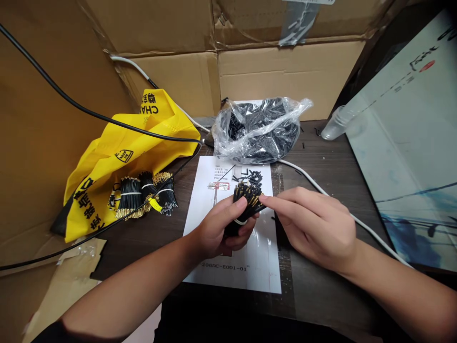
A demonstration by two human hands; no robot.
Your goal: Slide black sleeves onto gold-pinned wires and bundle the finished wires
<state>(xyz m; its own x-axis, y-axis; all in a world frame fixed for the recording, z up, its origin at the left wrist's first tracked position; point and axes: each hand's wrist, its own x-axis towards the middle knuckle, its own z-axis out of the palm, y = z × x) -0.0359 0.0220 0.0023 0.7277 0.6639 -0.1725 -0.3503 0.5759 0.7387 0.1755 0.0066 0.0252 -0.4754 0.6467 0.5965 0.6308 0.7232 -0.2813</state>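
My left hand (221,228) is wrapped round a bundle of short black wires with gold tips (246,197), held upright over a white printed sheet (260,262). My right hand (314,226) comes in from the right with its thumb and forefinger pinched at the bundle's tips; what is between them is too small to make out. A few loose black sleeves (252,177) lie on the sheet just beyond the bundle.
Several tied bundles of the same wires (146,194) lie on a yellow bag (117,157) at the left. A clear plastic bag of black sleeves (259,128) sits at the back. Black and white cables (321,190) cross the dark table. Cardboard boxes (285,71) wall the back and left.
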